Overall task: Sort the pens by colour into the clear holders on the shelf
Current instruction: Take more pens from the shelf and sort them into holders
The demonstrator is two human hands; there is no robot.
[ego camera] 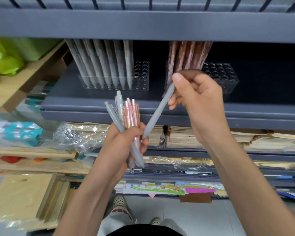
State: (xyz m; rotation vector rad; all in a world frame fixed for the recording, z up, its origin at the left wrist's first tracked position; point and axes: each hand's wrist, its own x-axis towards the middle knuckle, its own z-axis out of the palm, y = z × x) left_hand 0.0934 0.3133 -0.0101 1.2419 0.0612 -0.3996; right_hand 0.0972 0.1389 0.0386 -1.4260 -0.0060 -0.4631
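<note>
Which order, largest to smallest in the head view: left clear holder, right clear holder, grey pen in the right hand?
Alike: left clear holder, right clear holder
Smallest: grey pen, though nearer the camera

Person viewed from above. The left hand (124, 143) and right hand (197, 99) are bare, as are both forearms; the right thumbnail is cut short. A black top (143, 232) shows at the lower edge, with pale trousers (109, 220) bearing red marks and cream perforated clogs (119, 201).
</note>
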